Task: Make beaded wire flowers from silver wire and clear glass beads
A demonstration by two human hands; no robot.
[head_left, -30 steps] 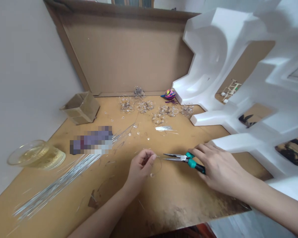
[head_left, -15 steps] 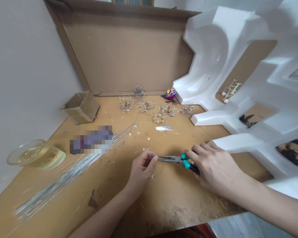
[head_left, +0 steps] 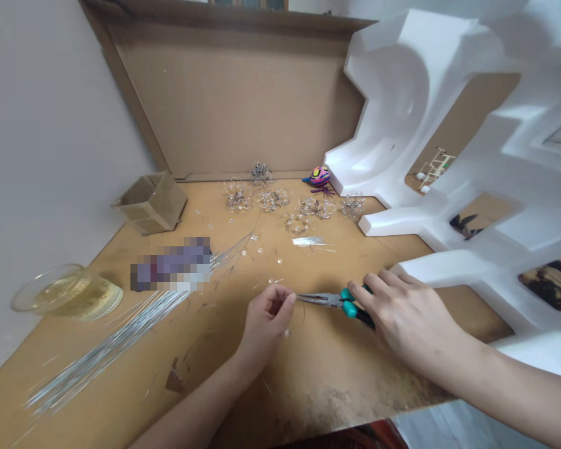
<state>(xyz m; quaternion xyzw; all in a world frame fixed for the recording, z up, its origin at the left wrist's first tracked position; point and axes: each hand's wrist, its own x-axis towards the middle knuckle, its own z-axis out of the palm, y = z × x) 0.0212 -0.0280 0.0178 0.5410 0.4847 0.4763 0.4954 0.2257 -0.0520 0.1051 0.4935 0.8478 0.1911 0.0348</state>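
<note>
My right hand (head_left: 409, 315) is closed around the teal-and-black handles of needle-nose pliers (head_left: 330, 300). The pliers point left, and their tips meet the fingertips of my left hand (head_left: 270, 315). Thumb and forefinger of that hand pinch a thin wire (head_left: 303, 312), whose loose end curves down below the plier jaws. A small clear bead (head_left: 287, 333) shows just under my left thumb; whether it hangs on the wire or lies on the table I cannot tell. The wire's pinched part is hidden by my fingers.
A bundle of long silver wires (head_left: 116, 340) lies at left, near a glass of yellowish liquid (head_left: 75, 296) and a small cardboard box (head_left: 156, 206). Several wire-and-bead pieces (head_left: 273, 199) and short cut wires (head_left: 308, 241) lie farther back. White moulded foam (head_left: 402, 262) borders the right.
</note>
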